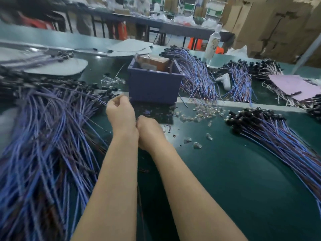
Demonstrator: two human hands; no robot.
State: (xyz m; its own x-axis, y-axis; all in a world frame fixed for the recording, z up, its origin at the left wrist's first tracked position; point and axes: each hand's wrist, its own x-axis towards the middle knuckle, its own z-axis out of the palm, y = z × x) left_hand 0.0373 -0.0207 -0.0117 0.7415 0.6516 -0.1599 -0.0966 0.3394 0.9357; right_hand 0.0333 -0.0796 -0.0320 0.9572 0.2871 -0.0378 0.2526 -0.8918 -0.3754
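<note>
Big green table [225, 171] first, and it's laid out as a workstation. A huge heap of blue wires [43, 145] sprawls down the left side. A tidier bundle [278, 136] fans along the right, its black-capped ends all pointing inward. My read is one side feeds the job and the other takes the finished pieces, both within easy reach.

Dead centre, just beyond the hands, stands a purple box [153, 86], open at the top with a brown block inside. It looks parked there so the hands can get to it without stretching. More wire bundles [196, 73] lie behind and beside it.

Now the hands, close together in front of the box. The left hand [120, 112] is raised, fingers curled and thumb meeting fingertips as if nipping something tiny. It's too blurred to tell what, or whether anything is there at all. The right hand [150, 132] sits lower, tucked against the left wrist and clenched. A single thin wire [139, 197] runs down from it between the forearms, so it appears to be gripping that wire's upper end. Holding it so close by the end should keep the tip steady.

That wire looks dark, slim and limp, trailing over the table towards the person.

Smallest of all are the clear caps [203, 113], scattered glassy bits to the right of the hands, loose for quick picking.
</note>
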